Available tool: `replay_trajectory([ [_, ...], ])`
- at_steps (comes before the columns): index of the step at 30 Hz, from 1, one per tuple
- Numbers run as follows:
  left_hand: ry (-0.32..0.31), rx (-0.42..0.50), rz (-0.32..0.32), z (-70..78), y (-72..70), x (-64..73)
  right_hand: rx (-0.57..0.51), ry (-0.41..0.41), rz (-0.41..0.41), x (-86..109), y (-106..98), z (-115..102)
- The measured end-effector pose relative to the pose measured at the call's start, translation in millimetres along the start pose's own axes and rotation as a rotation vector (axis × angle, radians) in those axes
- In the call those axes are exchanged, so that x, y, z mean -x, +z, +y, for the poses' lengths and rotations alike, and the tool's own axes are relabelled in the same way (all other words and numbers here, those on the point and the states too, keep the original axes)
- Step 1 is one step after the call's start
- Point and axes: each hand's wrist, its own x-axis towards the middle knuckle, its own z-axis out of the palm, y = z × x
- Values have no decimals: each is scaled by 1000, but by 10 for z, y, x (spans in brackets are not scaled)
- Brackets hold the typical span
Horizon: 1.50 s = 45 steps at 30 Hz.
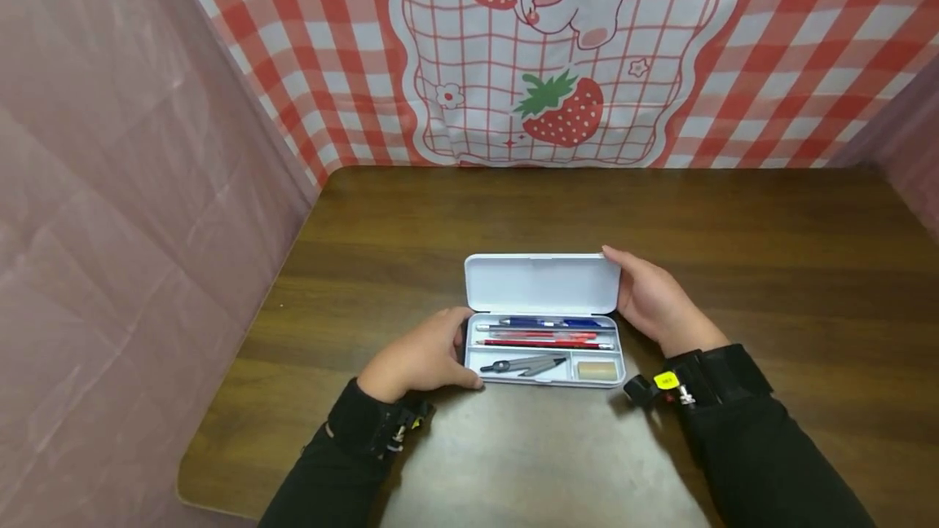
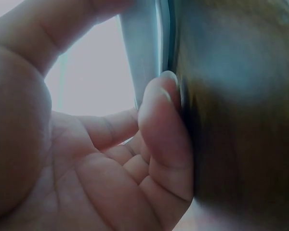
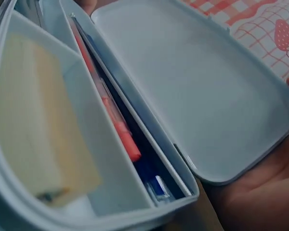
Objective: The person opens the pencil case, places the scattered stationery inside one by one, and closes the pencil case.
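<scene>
A white pencil case (image 1: 513, 384) lies on the table with its lid (image 1: 543, 283) raised at the back. My left hand (image 1: 421, 353) grips the case's left end, thumb at the front corner; in the left wrist view its curled fingers (image 2: 164, 125) lie against the case wall. My right hand (image 1: 656, 300) holds the lid's right edge, with a fingertip at its top corner. Inside are a blue pen (image 1: 587, 323), red pens and a red-and-black pencil (image 1: 543, 344) in the rear section. In front lie a grey drawing compass (image 1: 524, 364) and a beige eraser (image 3: 48, 120), each in its own compartment.
The wooden table (image 1: 381, 218) extends around the case, its left edge beside a pink cloth (image 1: 147, 226). A red-and-white checked cloth with strawberries (image 1: 565, 112) hangs along the back edge. A camera mount (image 1: 653, 388) on my right wrist stands near the case's front right corner.
</scene>
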Motion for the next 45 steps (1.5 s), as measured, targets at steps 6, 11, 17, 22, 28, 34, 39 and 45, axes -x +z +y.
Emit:
replay_trajectory([
  [6,14,-33,9,11,3,1,312,-107,-152,94,-42,-49],
  [11,34,-35,19,7,-1,-3,619,-160,-362,155,-33,-135],
  [17,81,-17,19,-37,0,-28,882,-79,-541,279,104,-229],
  [22,68,13,7,-73,9,-20,1099,-41,-511,458,274,-301],
  [28,53,5,8,-72,23,10,1434,-184,-477,684,642,-314],
  [34,65,3,16,-54,15,13,1704,-263,-348,850,943,-192],
  [39,68,-7,23,-48,20,-9,1849,-255,-305,908,1103,-22],
  [45,48,4,21,-30,10,22,1915,-243,-239,909,1246,142],
])
